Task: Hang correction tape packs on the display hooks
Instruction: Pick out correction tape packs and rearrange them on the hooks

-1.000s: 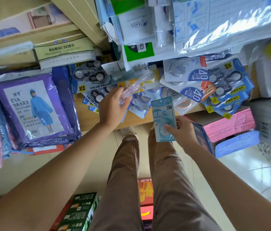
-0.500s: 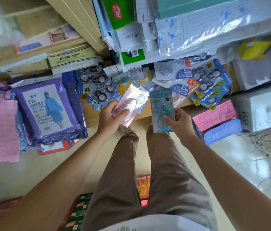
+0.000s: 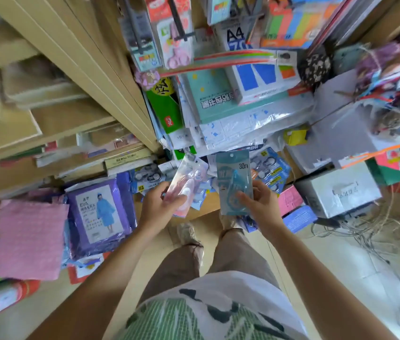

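Left hand (image 3: 159, 207): fingers pinch the pink pack (image 3: 186, 182).
Right hand (image 3: 259, 204): grips the teal pack (image 3: 234, 180).
Risk: the hang hole may miss a display hook (image 3: 179, 18); either pack may slip.

Left hand (image 3: 161, 204), right hand (image 3: 259, 201) clasped, raised

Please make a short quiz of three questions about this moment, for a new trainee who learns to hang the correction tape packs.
1. True or false: both hands hold a pack.
2. Which pack shows "30m"? A) pink pack B) blue pack
3. Fill in: the purple raincoat pack lies to the person's ____.

Key:
1. True: the left hand holds the pink pack, the right hand the blue pack.
2. B.
3. Left; the raincoat pack.
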